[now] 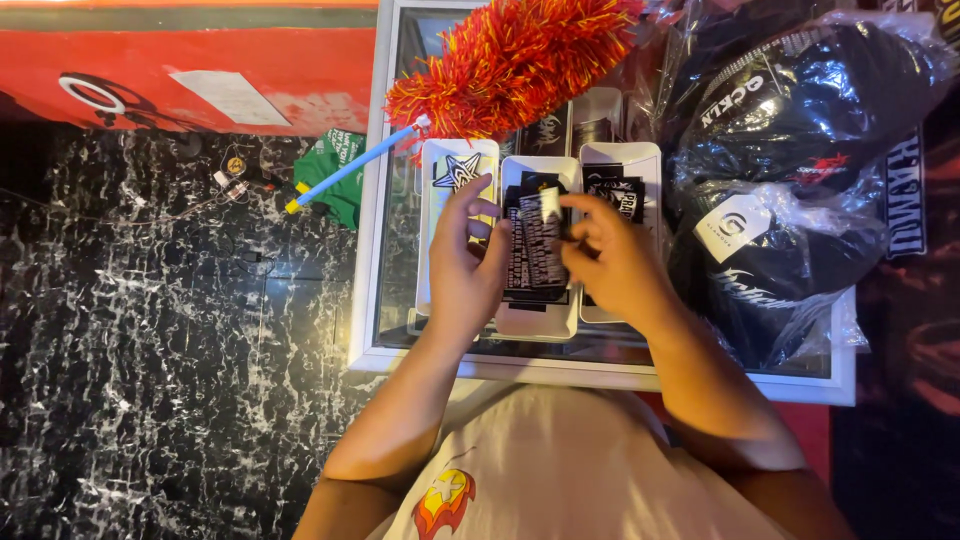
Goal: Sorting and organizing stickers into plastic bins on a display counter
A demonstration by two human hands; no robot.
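Note:
My left hand [466,258] and my right hand [612,255] are together over a glass-topped counter [395,200], both gripping a stack of black stickers with white print [535,245]. The stack hangs above the middle one of three white trays [535,320]. My right fingers pinch a small white piece at the top of the stack. The left tray [440,190] holds a sticker with a star shape [457,172]. The right tray [640,165] holds more black stickers [617,193].
A red and yellow feather duster [510,60] with a blue handle [350,168] lies across the counter's top left. Black caps wrapped in clear plastic [800,150] are piled on the right. A black marbled floor [150,350] and a red panel [190,75] lie left.

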